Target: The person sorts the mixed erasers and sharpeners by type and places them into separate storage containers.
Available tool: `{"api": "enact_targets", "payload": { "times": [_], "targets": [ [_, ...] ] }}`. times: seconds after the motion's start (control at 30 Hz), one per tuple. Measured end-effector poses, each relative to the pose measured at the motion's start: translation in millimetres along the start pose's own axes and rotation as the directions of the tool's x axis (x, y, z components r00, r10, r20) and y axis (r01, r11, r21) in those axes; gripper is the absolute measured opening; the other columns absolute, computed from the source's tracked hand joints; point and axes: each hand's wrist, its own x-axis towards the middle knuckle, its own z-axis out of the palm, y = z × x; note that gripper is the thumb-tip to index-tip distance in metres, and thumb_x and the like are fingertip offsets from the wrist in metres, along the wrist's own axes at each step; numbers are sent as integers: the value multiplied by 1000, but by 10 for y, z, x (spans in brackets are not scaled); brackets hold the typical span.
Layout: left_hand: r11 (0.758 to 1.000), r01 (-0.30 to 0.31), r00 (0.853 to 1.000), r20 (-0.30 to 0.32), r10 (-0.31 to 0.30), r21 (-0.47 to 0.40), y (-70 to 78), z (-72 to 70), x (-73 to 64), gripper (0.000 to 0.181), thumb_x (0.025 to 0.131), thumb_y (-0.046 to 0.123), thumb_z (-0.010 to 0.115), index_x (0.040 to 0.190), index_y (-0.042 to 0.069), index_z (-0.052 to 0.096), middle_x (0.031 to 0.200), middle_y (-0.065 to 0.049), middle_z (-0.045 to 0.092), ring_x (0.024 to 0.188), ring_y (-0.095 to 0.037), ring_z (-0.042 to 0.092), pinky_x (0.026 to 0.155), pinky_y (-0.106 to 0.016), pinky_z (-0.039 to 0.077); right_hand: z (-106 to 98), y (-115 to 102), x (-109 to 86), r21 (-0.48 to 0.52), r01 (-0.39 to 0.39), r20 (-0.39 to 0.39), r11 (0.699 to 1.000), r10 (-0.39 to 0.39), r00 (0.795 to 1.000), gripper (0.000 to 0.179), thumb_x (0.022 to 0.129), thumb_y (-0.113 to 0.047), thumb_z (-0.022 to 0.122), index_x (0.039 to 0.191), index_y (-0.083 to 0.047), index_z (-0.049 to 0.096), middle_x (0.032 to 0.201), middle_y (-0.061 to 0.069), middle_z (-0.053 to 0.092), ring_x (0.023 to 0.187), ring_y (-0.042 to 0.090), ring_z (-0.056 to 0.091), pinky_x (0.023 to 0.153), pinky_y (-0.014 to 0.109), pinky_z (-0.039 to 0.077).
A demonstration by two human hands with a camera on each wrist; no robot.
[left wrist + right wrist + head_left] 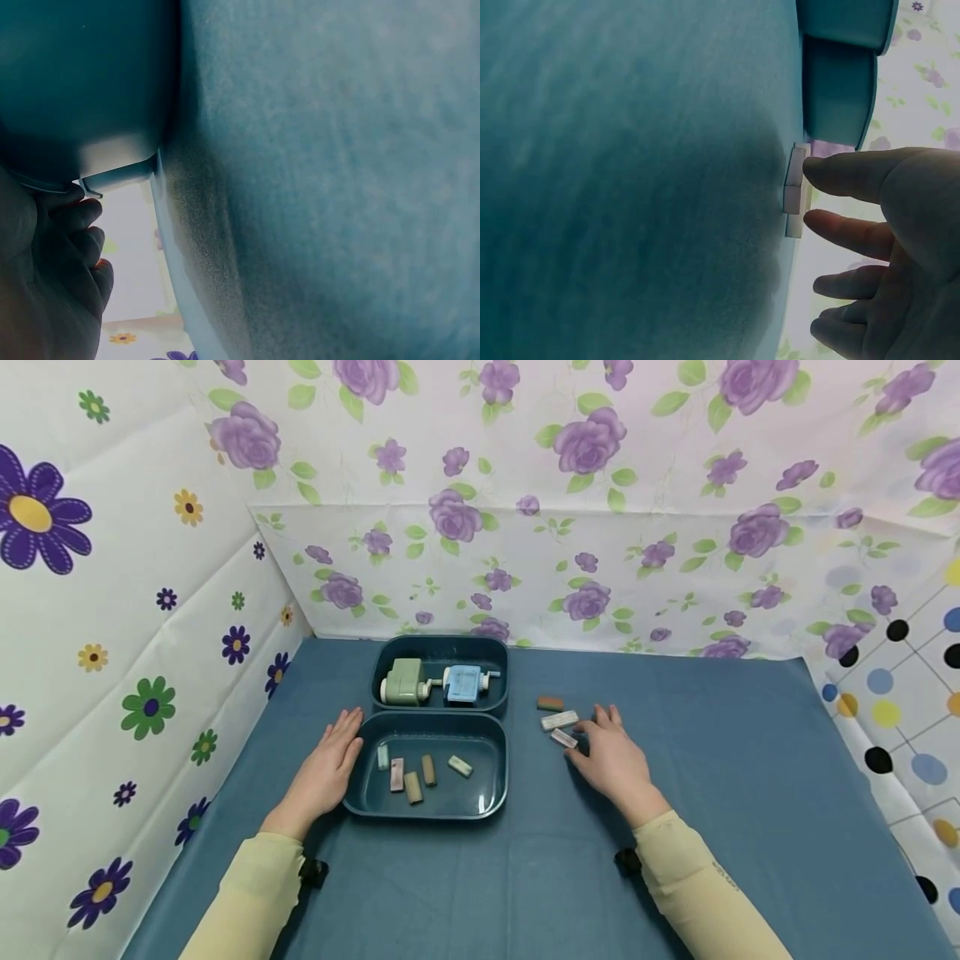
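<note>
My left hand (321,774) rests against the left side of the front tray (427,810), its fingers extended along the rim. Inside that dark blue-green tray lie several small eraser-like blocks, among them a pink block (397,775) and a tan block (413,787). To the tray's right, my right hand (611,762) reaches over the table with thumb and index finger apart, close to a small pale pink block (564,738). Whether the fingertips touch it, I cannot tell. Just beyond lie a white block (559,721) and a brown block (550,703).
Directly behind the front tray stands a second tray (441,643). It holds a green crank pencil sharpener (406,682) and a blue crank pencil sharpener (462,684). A blue cloth (750,777) covers the table; flowered sheets (525,577) hang behind and at the sides.
</note>
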Motion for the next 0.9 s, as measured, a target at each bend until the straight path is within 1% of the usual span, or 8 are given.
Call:
{"api": "enact_targets", "payload": {
  "times": [0.2,0.5,0.9],
  "targets": [
    [1000,-5,1000,-3,5,3,4,3,6,56,120,23,37,167,-5,28,174,-23,24,162,-41,16,131,-59,13,8,5,39,-17,-4,1,1000,4,1000,40,100,-29,79,132,-4,74,168,32,31,160,49,17,99,68,54],
    [1000,-5,1000,-7,5,-7,-3,4,0,55,119,22,38,167,-5,28,174,-23,25,163,-40,16,131,-59,12,27,-5,51,-48,-9,-8,999,9,1000,27,99,-27,80,118,-7,78,166,33,34,159,50,19,94,66,57],
    [1000,6,1000,1,-6,-11,-26,1,6,57,120,24,37,168,-3,26,175,-20,23,163,-38,14,131,-59,13,4,-41,44,-67,-10,-5,998,9,1000,23,99,-26,79,111,-6,79,164,34,37,158,51,22,91,64,58]
  ]
}}
